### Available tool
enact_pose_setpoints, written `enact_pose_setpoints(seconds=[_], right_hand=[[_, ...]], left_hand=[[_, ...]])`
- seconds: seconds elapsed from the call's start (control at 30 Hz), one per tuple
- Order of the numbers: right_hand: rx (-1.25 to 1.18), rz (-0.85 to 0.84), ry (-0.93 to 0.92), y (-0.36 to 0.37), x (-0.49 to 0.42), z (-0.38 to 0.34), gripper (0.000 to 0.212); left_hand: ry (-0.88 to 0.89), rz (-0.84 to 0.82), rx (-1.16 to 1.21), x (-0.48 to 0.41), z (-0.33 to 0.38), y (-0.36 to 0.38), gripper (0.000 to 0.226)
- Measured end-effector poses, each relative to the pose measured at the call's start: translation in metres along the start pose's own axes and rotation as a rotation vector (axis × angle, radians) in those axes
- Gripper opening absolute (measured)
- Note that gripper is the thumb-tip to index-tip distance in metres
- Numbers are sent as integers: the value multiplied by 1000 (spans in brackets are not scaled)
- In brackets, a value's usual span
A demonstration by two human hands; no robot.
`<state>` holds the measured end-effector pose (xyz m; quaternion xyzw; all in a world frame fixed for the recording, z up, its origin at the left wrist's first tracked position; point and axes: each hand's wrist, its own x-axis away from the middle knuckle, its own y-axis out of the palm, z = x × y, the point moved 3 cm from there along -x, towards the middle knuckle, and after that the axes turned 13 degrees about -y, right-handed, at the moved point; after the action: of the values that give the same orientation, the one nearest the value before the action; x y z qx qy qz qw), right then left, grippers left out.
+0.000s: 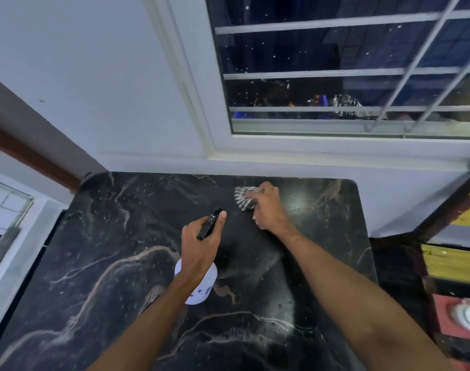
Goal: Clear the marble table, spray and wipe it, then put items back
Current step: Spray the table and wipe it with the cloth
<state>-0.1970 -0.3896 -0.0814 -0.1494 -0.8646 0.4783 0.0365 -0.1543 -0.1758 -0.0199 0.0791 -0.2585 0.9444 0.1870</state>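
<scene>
Wiping is judged to be the step in hand, with the clearing and at least some spraying taken as done. Fine droplets are scattered over the near part of the black marble table [108,250], thickest toward 5 o'clock. A striped cloth [243,198] is pressed onto the far side of the table, at about 1 o'clock, by the right hand [268,207]. The fingers are curled over the cloth, and part of it shows at the hand's left edge.

A spray bottle [201,289] is gripped by the left hand [201,245] near the middle of the table. Its white body is seen below the palm, its black nozzle is pointed toward 1 o'clock at the cloth, and the thumb is laid along the nozzle head. Whether the bottle's base is rested on the table cannot be told. A barred window [335,76] is set in the wall from 12 to 2 o'clock.

For the next move, the cloth would need to be drawn back over the wetted part toward 5 and 6 o'clock, with flat pressure so that no streaks are made. The bottle would need to be set off the table before items are returned.
</scene>
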Motion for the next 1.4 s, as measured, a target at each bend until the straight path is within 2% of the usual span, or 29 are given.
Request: enact_pose_setpoints(seconds=[0.07, 0.13, 0.27, 0.37, 0.43, 0.63, 0.77, 0.8, 0.9, 0.93, 1.07, 1.1, 1.2, 1.23, 1.33, 1.4], right_hand=[[-3, 110, 223, -14, -3, 22, 56], [55, 124, 359, -15, -7, 24, 54], [20, 61, 207, 22, -9, -31, 53], [-25, 153, 349, 36, -15, -55, 51], [-24, 147, 418, 43, -25, -75, 50], [-3, 98, 348, 103, -69, -156, 52], [-10, 186, 465, 132, -106, -200, 48], [1, 170, 428, 145, -116, -219, 48], [47, 54, 134, 186, -131, -268, 49], [38, 46, 98, 189, -138, -274, 49], [26, 178, 393, 194, -184, -280, 47], [62, 147, 342, 202, -191, -296, 48], [87, -50, -65, 240, -202, -347, 52], [61, -77, -114, 243, -208, -350, 53], [33, 5, 88, 242, -251, -342, 50], [82, -22, 72, 252, -271, -355, 49]], left_hand=[[-15, 1, 14, -5, -3, -12, 69], [-23, 9, 19, -7, -9, -28, 70], [-93, 25, -9, -16, -29, -59, 70], [-159, 81, -79, -27, -51, -95, 67], [-192, 115, -87, -36, -66, -121, 68], [-204, 119, -81, -76, -106, -211, 68], [-227, 138, -72, -109, -124, -271, 67], [-233, 134, -74, -117, -128, -285, 66], [-268, 113, -72, -132, -139, -318, 63], [-274, 109, -68, -135, -142, -325, 62], [-282, 111, -60, -153, -156, -355, 53], [-277, 106, -52, -157, -158, -360, 52], [-272, 120, -8, -166, -164, -374, 52], [-280, 126, 10, -169, -167, -376, 52], [-344, 120, 46, -179, -177, -386, 49], [-350, 113, 86, -184, -181, -392, 46]])
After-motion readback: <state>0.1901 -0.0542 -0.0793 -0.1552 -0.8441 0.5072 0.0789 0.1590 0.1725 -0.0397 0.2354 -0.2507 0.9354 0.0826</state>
